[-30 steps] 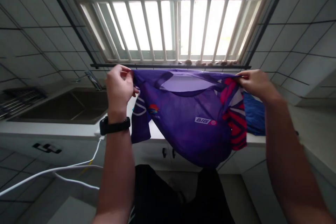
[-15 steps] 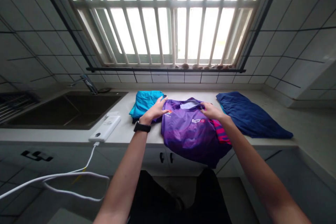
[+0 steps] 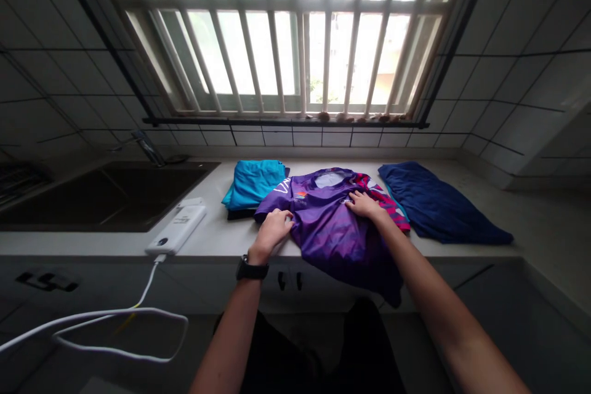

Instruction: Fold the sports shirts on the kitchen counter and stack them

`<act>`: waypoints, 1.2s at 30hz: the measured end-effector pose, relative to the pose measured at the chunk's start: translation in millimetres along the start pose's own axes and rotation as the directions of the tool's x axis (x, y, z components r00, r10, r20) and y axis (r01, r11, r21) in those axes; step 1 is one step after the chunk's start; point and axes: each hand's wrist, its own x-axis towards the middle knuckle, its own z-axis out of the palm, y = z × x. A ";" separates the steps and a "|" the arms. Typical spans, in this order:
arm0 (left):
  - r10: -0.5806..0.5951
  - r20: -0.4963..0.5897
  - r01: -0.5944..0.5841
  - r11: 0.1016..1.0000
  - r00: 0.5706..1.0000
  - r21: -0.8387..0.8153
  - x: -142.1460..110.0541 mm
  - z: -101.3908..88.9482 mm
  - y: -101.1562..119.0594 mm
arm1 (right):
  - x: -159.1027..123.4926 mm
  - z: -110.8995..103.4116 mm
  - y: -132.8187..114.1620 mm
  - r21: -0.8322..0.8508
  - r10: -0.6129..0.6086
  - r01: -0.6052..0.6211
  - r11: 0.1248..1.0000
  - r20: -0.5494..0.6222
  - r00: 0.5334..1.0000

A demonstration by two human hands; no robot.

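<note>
A purple T-shirt (image 3: 330, 237) with printed logos lies on the counter, neckline toward the window and hem hanging over the front edge. Its left-side sleeve is spread out beside a folded turquoise garment (image 3: 258, 181); the other sleeve is pink-patterned. My left hand (image 3: 276, 231), below a black wristwatch, has its fingers curled on the shirt's left side, under the sleeve. On the chest rests my right hand (image 3: 364, 204), fingers outstretched against the fabric near the white logo.
Dark blue folded clothing (image 3: 443, 203) lies to the right on the white counter (image 3: 240, 241). A white power bank (image 3: 178, 228) with a white cable (image 3: 150, 280) stands left, beside the dark sink (image 3: 83, 197) and faucet (image 3: 148, 148). A barred window is behind.
My left hand has moved down from the shoulder to the shirt's side, and the left sleeve now lies spread out. My right hand has shifted from the collar onto the chest.
</note>
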 end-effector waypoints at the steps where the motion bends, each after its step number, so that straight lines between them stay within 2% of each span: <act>1: 0.032 -0.009 -0.033 0.999 0.999 -0.031 -0.1 3.5 1.9 | 0.0 -3.0 -2.0 0.008 0.027 -0.027 1.000 -0.012 1.000; 3: 0.100 -0.011 -0.101 0.988 0.995 -0.120 -2.9 9.9 4.0 | -8.1 -5.7 -6.4 0.018 0.051 -0.049 0.999 -0.068 0.996; 4: 0.124 -0.012 -0.124 0.979 0.992 -0.161 -5.5 12.6 3.9 | -16.8 -5.0 -8.2 0.026 0.024 -0.022 0.999 -0.104 0.994; 6: 0.105 -0.039 -0.110 0.980 0.994 -0.166 -12.0 16.5 2.0 | -42.5 1.2 -10.0 0.055 -0.099 0.109 0.993 -0.163 0.982; 8: 0.014 -0.104 -0.022 0.997 0.994 -0.076 -18.0 18.5 0.2 | -74.0 12.8 -9.5 0.099 -0.226 0.241 0.965 -0.146 0.963; 10: -0.056 -0.165 0.056 0.998 0.985 -0.006 -20.9 19.1 1.7 | -102.4 27.2 -8.4 0.113 -0.220 0.227 0.967 -0.076 0.973; 12: -0.055 -0.168 0.050 0.998 0.984 -0.032 -19.6 19.5 7.6 | -120.0 40.1 -9.0 0.091 -0.155 0.156 0.984 -0.023 0.988; 15: -0.015 -0.071 -0.005 0.962 0.997 -0.273 -10.9 22.4 22.5 | -122.2 49.9 -13.2 0.046 -0.103 0.104 0.994 -0.024 0.994; 17: -0.007 0.005 0.008 0.841 1.000 -0.541 -3.3 27.0 33.6 | -112.0 49.2 -15.8 0.034 -0.108 0.109 0.993 -0.033 0.994; 18: -0.010 0.027 0.025 0.736 1.000 -0.677 0.3 29.8 38.8 | -105.3 47.4 -16.5 0.031 -0.110 0.111 0.993 -0.034 0.993; 20: -0.014 0.053 0.053 0.465 0.998 -0.884 6.2 34.5 47.8 | -91.4 42.8 -16.4 0.032 -0.112 0.114 0.993 -0.039 0.993; 22: -0.002 0.087 0.085 0.200 0.996 -0.976 9.5 35.9 54.0 | -79.3 38.9 -14.6 0.047 -0.122 0.124 0.991 -0.048 0.991; 23: 0.006 0.103 0.101 0.112 0.995 -0.988 10.1 34.8 55.7 | -74.6 37.7 -13.2 0.058 -0.131 0.134 0.989 -0.049 0.990; 24: 0.015 0.121 0.119 0.067 0.993 -0.991 9.9 32.5 56.7 | -70.9 37.0 -11.5 0.069 -0.145 0.148 0.987 -0.049 0.988; 25: 0.021 0.137 0.135 0.055 0.990 -0.989 9.0 29.3 56.9 | -68.4 36.6 -9.7 0.082 -0.162 0.165 0.983 -0.049 0.986; 27: 0.049 0.157 0.152 0.101 0.986 -0.983 5.5 21.8 55.8 | -67.4 36.2 -6.3 0.107 -0.196 0.201 0.974 -0.054 0.979; 30: 0.187 0.160 0.113 0.241 0.969 -0.964 -0.8 13.8 52.7 | -77.3 36.0 -4.9 0.148 -0.206 0.219 0.964 -0.102 0.973; 33: 0.323 0.181 0.035 0.411 0.929 -0.911 -2.1 15.6 50.7 | -99.9 38.8 -12.3 0.148 -0.241 0.271 0.951 -0.189 0.952; 35: 0.327 0.214 0.048 0.450 0.920 -0.892 0.8 20.4 50.3 | -117.5 44.0 -21.7 0.117 -0.306 0.335 0.935 -0.209 0.929; 36: 0.305 0.217 0.067 0.435 0.927 -0.898 3.0 22.5 50.3 | -125.3 47.5 -26.9 0.093 -0.323 0.347 0.933 -0.200 0.925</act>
